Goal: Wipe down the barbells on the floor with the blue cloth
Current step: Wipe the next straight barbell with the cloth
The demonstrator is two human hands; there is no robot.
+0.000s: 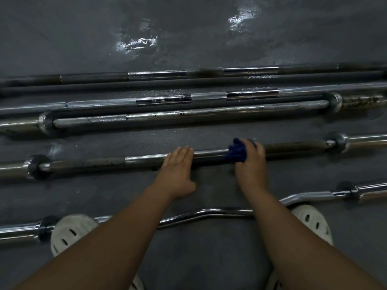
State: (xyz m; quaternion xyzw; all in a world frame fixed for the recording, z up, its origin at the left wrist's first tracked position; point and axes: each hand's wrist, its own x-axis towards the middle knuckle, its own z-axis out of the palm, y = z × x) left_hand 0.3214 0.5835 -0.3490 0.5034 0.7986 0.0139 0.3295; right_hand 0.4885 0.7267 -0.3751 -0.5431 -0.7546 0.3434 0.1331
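2 hands work on 1 barbell (94,164), the straight one lying across the middle of the frame on the floor (188,38). The right hand (250,162), right of centre, has its grip closed round the blue cloth (236,152). The cloth is bunched over the shaft so the fabric wraps the steel rather than skimming its top. The left hand (178,164), just left of centre, lies flat with straight fingers on the same shaft, its grip open and holding nothing. My guess is that it pins the bar so it does not roll under the rubbing. The dull, spotted lengths toward both collars look as if they need wiping, so this bar seems only partly done. Above it in the frame lie several more straight bars (188,116), side by side, some marked with dark spots. Below it a curl bar (209,212) crosses the lower frame, passing 2 white shoes (71,233) at lower left and lower right. Bright patches (136,42) in the upper frame suggest the floor is wet.
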